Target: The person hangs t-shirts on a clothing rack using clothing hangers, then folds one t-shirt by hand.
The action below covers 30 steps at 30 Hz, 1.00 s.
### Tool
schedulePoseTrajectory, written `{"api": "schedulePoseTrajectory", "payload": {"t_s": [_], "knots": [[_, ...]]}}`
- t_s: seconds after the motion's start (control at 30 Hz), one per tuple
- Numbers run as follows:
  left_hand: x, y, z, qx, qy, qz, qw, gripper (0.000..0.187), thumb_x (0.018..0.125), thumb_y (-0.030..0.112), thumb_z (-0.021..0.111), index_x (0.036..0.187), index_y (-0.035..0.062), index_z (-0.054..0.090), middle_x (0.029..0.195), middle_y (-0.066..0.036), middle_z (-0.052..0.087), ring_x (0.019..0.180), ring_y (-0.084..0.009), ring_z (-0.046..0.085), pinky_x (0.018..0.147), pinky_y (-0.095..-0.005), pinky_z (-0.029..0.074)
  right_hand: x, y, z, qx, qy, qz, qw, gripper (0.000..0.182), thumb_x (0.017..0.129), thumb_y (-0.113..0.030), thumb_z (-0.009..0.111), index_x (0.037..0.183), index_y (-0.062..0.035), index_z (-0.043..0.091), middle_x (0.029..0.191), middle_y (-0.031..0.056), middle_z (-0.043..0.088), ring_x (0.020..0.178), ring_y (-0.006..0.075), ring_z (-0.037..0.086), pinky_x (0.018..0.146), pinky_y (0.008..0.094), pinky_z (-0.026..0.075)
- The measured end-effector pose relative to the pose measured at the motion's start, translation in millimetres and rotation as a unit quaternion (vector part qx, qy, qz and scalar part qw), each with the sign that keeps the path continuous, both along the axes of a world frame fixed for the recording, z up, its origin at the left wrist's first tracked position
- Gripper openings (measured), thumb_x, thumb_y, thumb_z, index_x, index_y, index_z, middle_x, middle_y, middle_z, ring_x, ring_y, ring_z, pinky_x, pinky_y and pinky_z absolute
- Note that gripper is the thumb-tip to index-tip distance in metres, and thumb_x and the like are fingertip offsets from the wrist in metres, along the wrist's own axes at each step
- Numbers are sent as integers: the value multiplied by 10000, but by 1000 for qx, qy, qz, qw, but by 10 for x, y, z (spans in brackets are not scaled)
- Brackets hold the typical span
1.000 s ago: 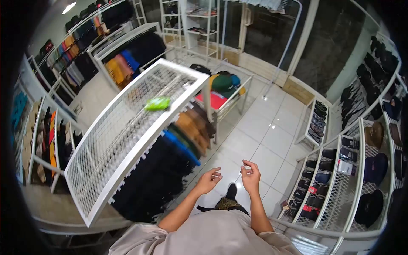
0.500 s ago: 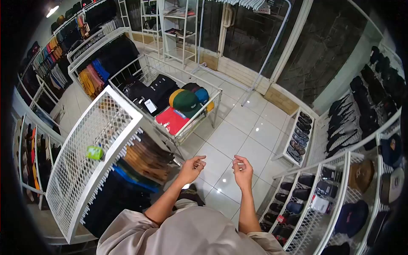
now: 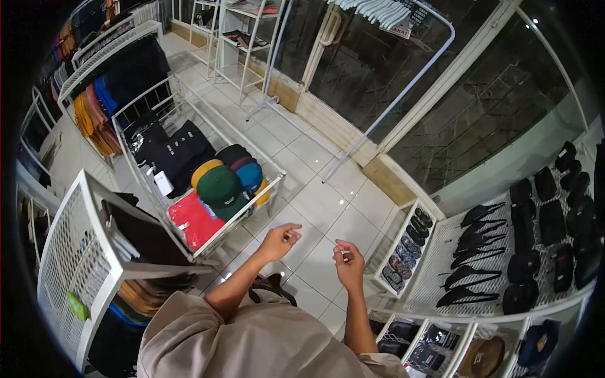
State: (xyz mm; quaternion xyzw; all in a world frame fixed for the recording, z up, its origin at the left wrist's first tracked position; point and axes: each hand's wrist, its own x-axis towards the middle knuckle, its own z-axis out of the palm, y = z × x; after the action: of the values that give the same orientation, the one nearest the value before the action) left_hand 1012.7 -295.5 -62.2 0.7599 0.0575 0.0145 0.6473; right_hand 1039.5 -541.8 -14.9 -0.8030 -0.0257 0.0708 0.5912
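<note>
My left hand [image 3: 279, 242] hovers over the tiled floor, its fingers loosely bent and apart, with nothing in it. Nearest to it is the white wire bin [image 3: 277, 179], which bears a green and yellow cap [image 3: 220, 192], a blue cap [image 3: 249, 176], a red packaged garment [image 3: 194, 220] and folded black clothes [image 3: 179, 148]. My right hand [image 3: 348, 259] is held up with half-curled fingers, also holding nothing. Beyond it, apart from the hand, stands a low white rack [image 3: 386, 255] of patterned and dark sandals or slippers [image 3: 406, 252].
On the left is a white mesh clothes rack [image 3: 101, 252] with a green tag [image 3: 77, 305]. Black bags [image 3: 520, 214] hang on a mesh panel at right, above shelves with a brown cap [image 3: 484, 356]. A hanger rail [image 3: 403, 88] stands before glass doors [image 3: 353, 63].
My view has turned to the right and moved forward. The bin and mesh rack have shifted left, and more of the bag panel shows. Both hands stay raised in much the same pose.
</note>
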Motion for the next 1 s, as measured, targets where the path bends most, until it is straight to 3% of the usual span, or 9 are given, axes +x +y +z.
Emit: {"api": "schedulePoseTrajectory", "payload": {"t_s": [0.07, 0.17, 0.27, 0.33, 0.57, 0.63, 0.87, 1.0], "knots": [[453, 27, 37, -7, -5, 2, 1000, 345, 971, 137, 683, 1306, 58, 676, 995, -118, 758, 817, -166, 694, 779, -317, 564, 461, -34, 63, -17, -56, 28, 998, 241, 973, -96, 690, 1208, -45, 706, 983, 55, 697, 751, 125, 648, 638, 258, 511], [972, 119, 237, 4, -8, 15, 1000, 361, 976, 168, 693, 1322, 70, 665, 1011, -125, 753, 812, -180, 694, 775, -321, 566, 879, -16, 203, 14, -29, 0, 999, 248, 973, -95, 688, 1217, -55, 707, 990, 65, 694, 754, 124, 654, 628, 252, 504], [1337, 290, 94, 14, -28, 19, 999, 365, 980, 170, 687, 1329, 65, 655, 1003, -111, 743, 803, -174, 682, 765, -322, 561, 1336, 30, 44, 27, 35, -15, 999, 241, 979, -85, 677, 1216, -63, 709, 991, 64, 695, 770, 126, 666, 611, 256, 519], [1481, 372, 41, 17, -3, 55, 998, 362, 979, 149, 684, 1323, 41, 649, 978, -87, 727, 788, -158, 663, 754, -316, 554, 1660, 74, -151, 39, 82, 15, 996, 250, 1002, -136, 664, 1240, -70, 697, 1036, 36, 674, 812, 131, 679, 647, 275, 542], [2194, 328, -170, -11, 46, 201, 978, 347, 990, 130, 675, 1319, 22, 650, 947, -67, 705, 825, -132, 645, 762, -308, 542, 3236, 601, -494, 57, 85, 187, 977, 257, 989, -97, 672, 1243, -69, 692, 1030, 47, 681, 791, 118, 676, 624, 263, 544], [2525, 327, -181, -34, 50, 238, 969, 348, 1002, 147, 664, 1323, 13, 651, 935, -56, 697, 826, -125, 636, 767, -304, 533, 3743, 810, -375, 40, 74, 245, 966, 244, 975, -77, 674, 1214, -41, 707, 960, 52, 721, 763, 111, 663, 649, 268, 520], [3342, 401, 219, -24, 59, 363, 930, 391, 1003, 210, 689, 1328, -5, 652, 975, -70, 725, 834, -118, 650, 777, -300, 537, 5237, 1490, -314, 22, 17, 376, 926, 244, 983, -123, 674, 1211, -42, 704, 975, 50, 720, 761, 112, 656, 663, 267, 518], [3397, 515, 299, 3, 68, 433, 899, 374, 995, 214, 695, 1314, 21, 666, 992, -118, 747, 866, -161, 692, 807, -320, 554, 5599, 1879, -22, 49, 79, 388, 917, 256, 1004, -157, 666, 1236, -53, 694, 1000, 32, 675, 791, 110, 658, 629, 249, 537]]}}
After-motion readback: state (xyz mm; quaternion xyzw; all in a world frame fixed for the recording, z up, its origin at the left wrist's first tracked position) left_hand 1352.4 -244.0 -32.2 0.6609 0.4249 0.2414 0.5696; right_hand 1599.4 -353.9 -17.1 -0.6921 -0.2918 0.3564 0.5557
